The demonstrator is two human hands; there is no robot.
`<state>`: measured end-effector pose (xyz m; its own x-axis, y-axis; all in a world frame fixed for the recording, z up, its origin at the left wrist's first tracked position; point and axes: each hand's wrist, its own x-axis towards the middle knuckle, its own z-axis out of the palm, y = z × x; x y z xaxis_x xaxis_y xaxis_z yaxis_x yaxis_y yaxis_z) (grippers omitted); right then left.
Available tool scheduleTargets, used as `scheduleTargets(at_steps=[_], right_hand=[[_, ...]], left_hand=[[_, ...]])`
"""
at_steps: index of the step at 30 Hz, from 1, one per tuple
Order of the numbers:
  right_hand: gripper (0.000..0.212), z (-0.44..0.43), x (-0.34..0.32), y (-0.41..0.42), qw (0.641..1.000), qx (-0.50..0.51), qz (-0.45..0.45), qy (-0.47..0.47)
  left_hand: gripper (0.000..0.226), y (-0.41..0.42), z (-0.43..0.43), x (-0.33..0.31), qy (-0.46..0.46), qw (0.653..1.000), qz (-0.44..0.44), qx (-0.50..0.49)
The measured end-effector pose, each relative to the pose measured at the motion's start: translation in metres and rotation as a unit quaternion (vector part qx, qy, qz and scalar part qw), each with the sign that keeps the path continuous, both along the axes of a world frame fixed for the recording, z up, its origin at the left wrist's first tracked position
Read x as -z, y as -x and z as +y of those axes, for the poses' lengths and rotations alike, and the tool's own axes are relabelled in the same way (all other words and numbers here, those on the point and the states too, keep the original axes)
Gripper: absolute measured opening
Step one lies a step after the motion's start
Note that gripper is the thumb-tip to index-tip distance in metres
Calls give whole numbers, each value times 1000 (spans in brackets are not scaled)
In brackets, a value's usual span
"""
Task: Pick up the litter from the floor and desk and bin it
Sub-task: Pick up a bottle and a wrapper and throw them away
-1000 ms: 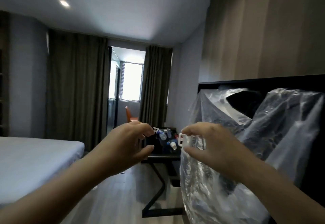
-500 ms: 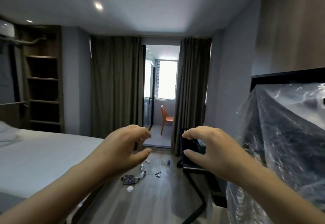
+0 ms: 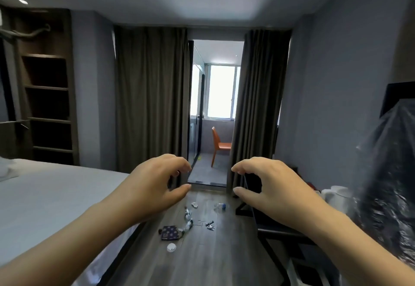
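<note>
A white-sheeted bed [image 3: 45, 200] fills the left, with dark wooden shelves [image 3: 48, 106] behind it. The left hand [image 3: 155, 186] is held out in the air, its fingers loosely bent, with a gap between thumb and fingertips and nothing in it. Below and between the two hands, the litter lies scattered on the wooden floor [image 3: 202, 263]. There is a dark patterned packet [image 3: 168, 232] with a round white lid [image 3: 171, 247] just beside it, small bottles [image 3: 188, 216], little scraps [image 3: 210, 225], and a clear bottle [image 3: 219, 206] nearer the desk. Beyond, between brown curtains [image 3: 150, 97], stands an orange chair [image 3: 219, 145]. The right hand [image 3: 267, 186] mirrors the left, loosely curved and empty, above the dark desk [image 3: 276, 230]. Further right are a white kettle [image 3: 336, 193] and, at the edge, a clear plastic bag [image 3: 390, 184], apart from the hand.
</note>
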<state>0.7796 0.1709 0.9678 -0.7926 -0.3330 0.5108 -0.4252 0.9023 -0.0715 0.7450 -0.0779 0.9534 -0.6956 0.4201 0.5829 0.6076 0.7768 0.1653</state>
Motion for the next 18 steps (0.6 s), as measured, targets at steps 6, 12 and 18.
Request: scheduleTargets(at_steps=[6,12,18], right_hand=[[39,-5,16,106,999,8,-34,-9],[39,11,45,232,999,-3,-51,-3],[39,36,60,362,997,-12,-81,0]], left_hand=[[30,110,-2,26,3,999,-39,5],[28,229,13,48,13,998,-53,-9],[30,348,39,58,19,996,-82,-35]])
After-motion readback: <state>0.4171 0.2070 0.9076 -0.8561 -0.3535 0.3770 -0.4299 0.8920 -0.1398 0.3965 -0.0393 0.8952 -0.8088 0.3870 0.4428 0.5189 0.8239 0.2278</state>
